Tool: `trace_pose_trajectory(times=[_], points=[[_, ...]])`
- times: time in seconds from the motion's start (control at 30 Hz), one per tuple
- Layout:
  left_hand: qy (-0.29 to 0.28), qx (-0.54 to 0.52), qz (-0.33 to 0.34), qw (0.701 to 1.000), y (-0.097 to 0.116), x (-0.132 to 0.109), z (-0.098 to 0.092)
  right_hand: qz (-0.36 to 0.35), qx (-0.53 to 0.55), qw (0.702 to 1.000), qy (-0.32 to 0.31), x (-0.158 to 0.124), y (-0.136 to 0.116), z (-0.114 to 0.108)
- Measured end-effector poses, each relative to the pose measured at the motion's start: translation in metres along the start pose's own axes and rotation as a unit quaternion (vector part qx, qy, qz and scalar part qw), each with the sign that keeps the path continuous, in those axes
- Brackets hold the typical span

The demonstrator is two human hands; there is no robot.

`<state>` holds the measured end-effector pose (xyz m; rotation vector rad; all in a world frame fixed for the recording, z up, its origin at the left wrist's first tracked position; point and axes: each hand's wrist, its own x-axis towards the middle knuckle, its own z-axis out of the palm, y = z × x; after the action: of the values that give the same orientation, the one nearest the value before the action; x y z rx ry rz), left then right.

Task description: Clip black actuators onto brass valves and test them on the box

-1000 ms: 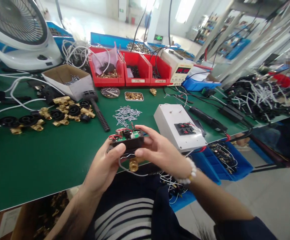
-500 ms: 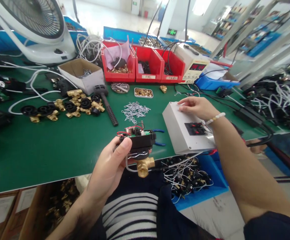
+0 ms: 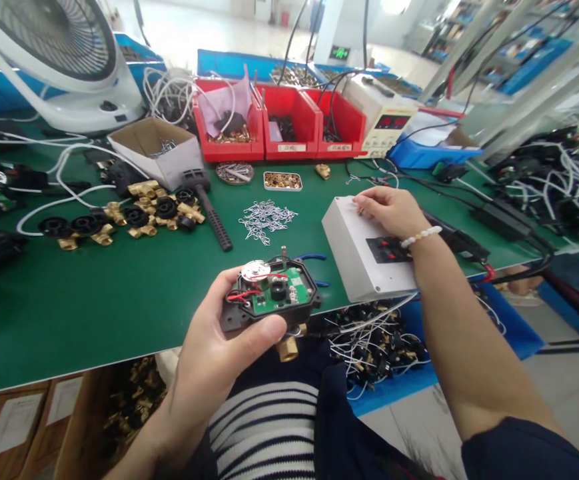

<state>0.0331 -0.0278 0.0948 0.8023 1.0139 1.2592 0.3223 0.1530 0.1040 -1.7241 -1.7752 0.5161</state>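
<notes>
My left hand [image 3: 219,333] grips a motorized valve [image 3: 284,293], its open black housing tilted toward me. Inside show a green circuit board, a round silver motor and red wires; part of its brass body [image 3: 288,349] sticks out below. My right hand [image 3: 389,212] rests at the far end of a grey box [image 3: 352,257], thumb and fingertips pinched on a tiny part at its top that I cannot make out. Black-and-red terminals sit on the box near my wrist. Behind the valve lie blue-handled pliers [image 3: 314,257], partly hidden.
Metal clips [image 3: 266,221] lie mid-table, beside a black hammer-shaped tool [image 3: 212,213] and brass valve bodies [image 3: 142,217]. Red bins [image 3: 289,143] and a power supply [image 3: 382,120] line the back. Below the table edge, a blue crate [image 3: 394,383] holds wired valves.
My left hand has tipped the valve so its open top and circuit board face me, and the brass body is now mostly hidden. My right hand stays at the box's far end.
</notes>
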Motion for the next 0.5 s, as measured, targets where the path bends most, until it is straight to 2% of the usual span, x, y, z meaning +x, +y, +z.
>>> trace_pose_trajectory(times=[0.07,0.23,0.5], points=[[-0.009,0.005,0.006,1.000,0.000,-0.001,0.000,0.002,0.000,1.000,-0.001,0.000,0.001,0.000],[0.012,0.022,-0.015,1.000,0.006,-0.007,0.004,-0.009,-0.003,1.000,-0.003,0.002,0.006,-0.001],[0.017,0.020,-0.011,1.000,0.011,-0.011,0.008,-0.018,-0.006,1.000,-0.007,0.002,0.009,-0.002]])
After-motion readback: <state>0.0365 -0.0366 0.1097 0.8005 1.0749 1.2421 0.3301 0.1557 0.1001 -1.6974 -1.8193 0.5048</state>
